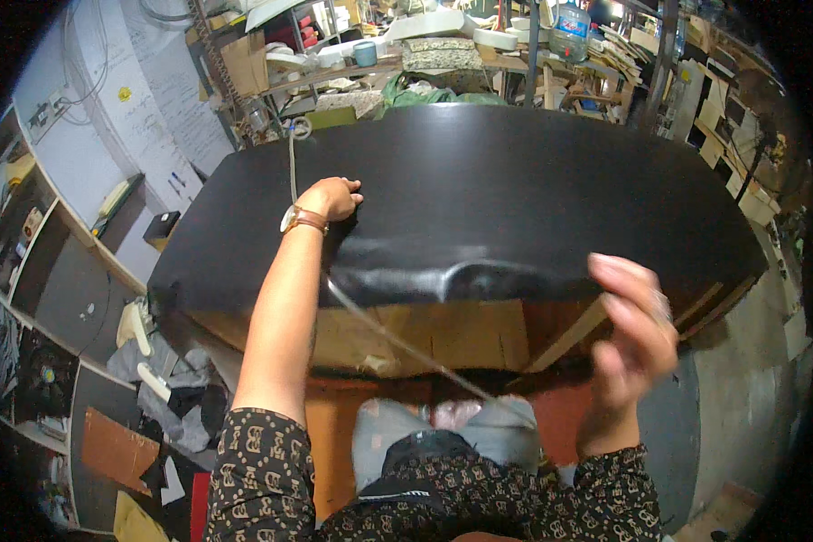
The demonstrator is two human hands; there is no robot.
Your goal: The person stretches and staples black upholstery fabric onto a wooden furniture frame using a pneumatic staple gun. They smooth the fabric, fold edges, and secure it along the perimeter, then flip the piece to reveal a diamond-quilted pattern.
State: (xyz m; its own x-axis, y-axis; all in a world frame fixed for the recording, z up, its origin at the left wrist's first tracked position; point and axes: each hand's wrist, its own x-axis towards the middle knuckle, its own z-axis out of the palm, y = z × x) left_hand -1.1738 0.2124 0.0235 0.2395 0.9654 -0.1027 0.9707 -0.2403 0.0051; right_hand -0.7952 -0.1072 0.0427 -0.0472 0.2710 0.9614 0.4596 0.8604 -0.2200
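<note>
A large padded panel covered in smooth black sheet material [515, 194] fills the middle of the view. My left hand [334, 197], with a watch on its wrist, rests on its left part with the fingers curled; whatever is under them is hidden. A thin clear hose [397, 341] comes from the panel's far left edge, passes beneath my left forearm and hangs over the near edge toward my lap. My right hand [632, 330] is raised near the panel's right front, smeared by motion. Its fingers look bent and apart, with nothing seen in them.
Below the cover's wrinkled near edge shows a brown board frame [461, 336]. Shelving [54, 226] stands at left beside a marked white wall. Behind the panel are foam pieces [441, 54], a large water bottle [569, 34] and stacked scraps. A fan [763, 99] stands at far right.
</note>
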